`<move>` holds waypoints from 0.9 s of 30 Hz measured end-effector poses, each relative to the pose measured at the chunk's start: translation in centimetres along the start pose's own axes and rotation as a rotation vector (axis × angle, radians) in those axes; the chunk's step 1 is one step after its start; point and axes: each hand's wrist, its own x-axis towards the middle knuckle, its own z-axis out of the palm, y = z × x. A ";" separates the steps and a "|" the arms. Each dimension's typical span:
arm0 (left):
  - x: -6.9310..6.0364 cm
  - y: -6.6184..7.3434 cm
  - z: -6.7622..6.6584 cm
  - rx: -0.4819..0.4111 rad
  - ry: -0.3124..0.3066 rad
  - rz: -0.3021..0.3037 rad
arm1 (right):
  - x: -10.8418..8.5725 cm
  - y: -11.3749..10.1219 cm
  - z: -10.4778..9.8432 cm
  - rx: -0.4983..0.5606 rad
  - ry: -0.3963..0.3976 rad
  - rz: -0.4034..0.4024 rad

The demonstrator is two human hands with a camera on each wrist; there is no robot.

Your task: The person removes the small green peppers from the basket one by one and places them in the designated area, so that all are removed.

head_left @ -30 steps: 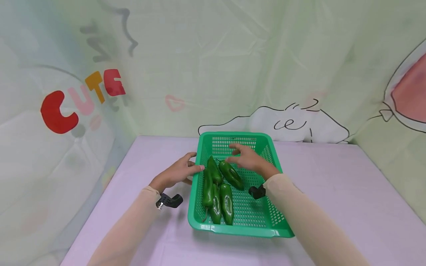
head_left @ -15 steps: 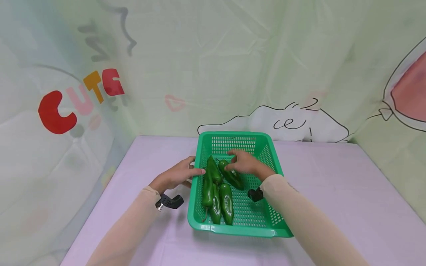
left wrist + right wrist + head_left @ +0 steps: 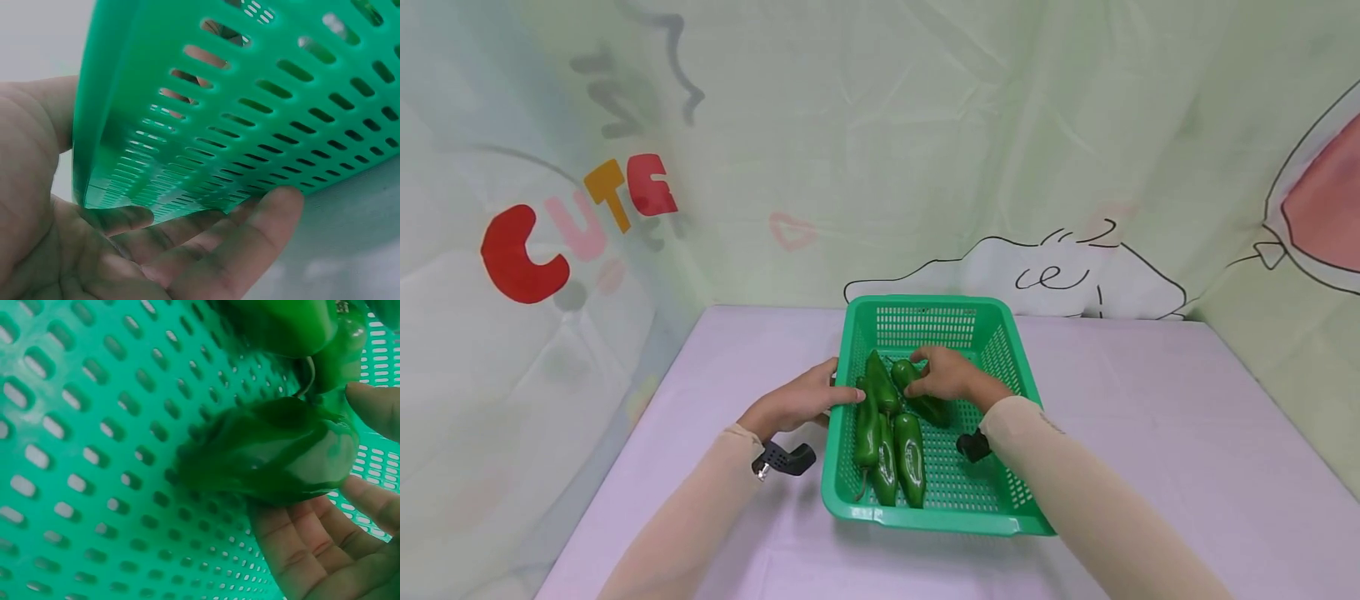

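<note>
The right hand [image 3: 951,373], the nearer, is straddling the rightmost green pepper [image 3: 281,450] inside the basket [image 3: 940,522], fingers and thumb spread along opposite sides; the pepper is slanting far-left to near-right, the left hand [image 3: 797,398] holding the basket's left side

A small booth-like space, closed in by pale green printed sheets [image 3: 925,150] along the back and both sides of a tabletop [image 3: 1150,433] with a smooth, pale lilac surface. On the left, playful red, pink and orange letters [image 3: 505,254] spell "CUTE"; at the back, a white cartoon shape [image 3: 1120,279] is outlined in black; on the right is a pink balloon drawing [image 3: 1326,200]. Black wrist-worn cameras [image 3: 788,459] point to a recording corner; the kind of building around it cannot be told.
</note>
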 end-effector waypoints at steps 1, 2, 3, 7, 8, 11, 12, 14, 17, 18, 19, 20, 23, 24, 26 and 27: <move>0.0 0.0 0.0 0.001 0.000 0.003 | 0.0 0.0 0.0 -0.003 0.002 0.001; 0.0 -0.1 0.1 0.000 -0.001 0.005 | 0.0 0.0 0.1 -0.007 0.002 0.000; 0.0 -0.1 0.1 -0.001 0.001 0.008 | 0.0 0.0 0.1 -0.009 0.004 0.001; 0.1 -0.2 0.1 -0.008 0.003 0.018 | 0.1 0.0 0.3 -0.018 0.012 0.005; 0.1 -0.2 0.1 -0.012 0.005 0.018 | 0.1 0.0 0.3 -0.024 0.014 0.004; 0.1 -0.1 0.1 -0.015 0.014 0.013 | 0.2 0.0 0.4 -0.039 0.021 0.006; 0.1 -0.1 0.1 -0.016 0.017 0.010 | 0.2 0.0 0.3 -0.047 0.022 0.005; 0.1 0.0 0.1 -0.013 0.024 0.009 | 0.2 -0.1 0.3 -0.051 0.019 0.008; 0.2 0.0 0.1 -0.010 0.027 0.008 | 0.1 -0.1 0.3 -0.055 0.018 0.009; 0.2 0.0 0.1 -0.010 0.028 0.007 | 0.1 -0.2 0.2 -0.053 0.018 0.013; 0.2 0.0 0.1 -0.010 0.027 0.008 | 0.0 -0.2 0.1 -0.051 0.021 0.012; 0.2 0.0 0.1 -0.008 0.024 0.010 | 0.0 -0.2 0.1 -0.048 0.026 0.015; 0.2 0.0 0.1 -0.009 0.018 0.010 | -0.1 -0.2 -0.2 -0.035 0.041 0.023; 0.2 0.0 0.1 -0.008 0.017 0.009 | -0.2 -0.3 -0.3 -0.029 0.048 0.024; 0.1 0.0 0.1 -0.009 0.017 0.005 | -0.2 -0.3 -0.4 -0.013 0.059 0.026; 0.0 0.0 0.1 -0.011 0.020 0.001 | -0.2 -0.4 -0.5 -0.007 0.062 0.024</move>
